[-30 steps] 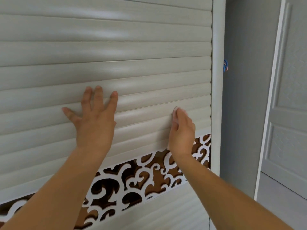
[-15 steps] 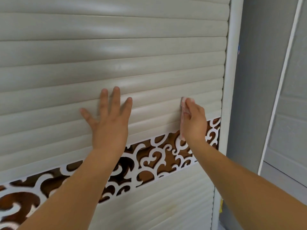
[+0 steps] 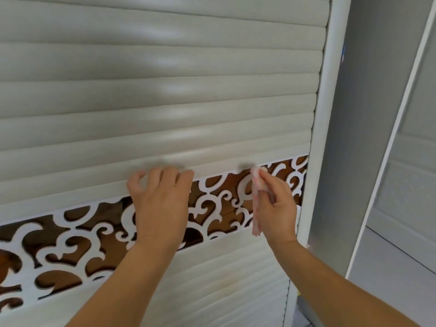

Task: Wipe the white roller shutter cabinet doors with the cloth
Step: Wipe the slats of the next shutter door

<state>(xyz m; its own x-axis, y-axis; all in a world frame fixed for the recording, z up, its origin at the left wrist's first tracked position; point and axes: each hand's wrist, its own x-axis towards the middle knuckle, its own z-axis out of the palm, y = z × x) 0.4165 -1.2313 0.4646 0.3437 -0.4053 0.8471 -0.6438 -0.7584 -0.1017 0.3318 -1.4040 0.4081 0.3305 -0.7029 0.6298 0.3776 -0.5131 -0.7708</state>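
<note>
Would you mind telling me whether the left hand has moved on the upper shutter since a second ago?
Yes. The left hand has slid down the upper shutter; its fingertips, earlier several slats above the fretwork band, now curl at the lowest slats.

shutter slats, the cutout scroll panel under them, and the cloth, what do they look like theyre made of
Shutter slats: probably plastic or coated metal, off-white with a satin sheen; soft highlights run along each rounded rib.
Scroll panel: looks like thin white-painted board or plastic, cut clean through, with a glossy brown backing behind it.
Cloth: soft woven fabric, white with pink flecks, hanging limp from the right hand.
</note>
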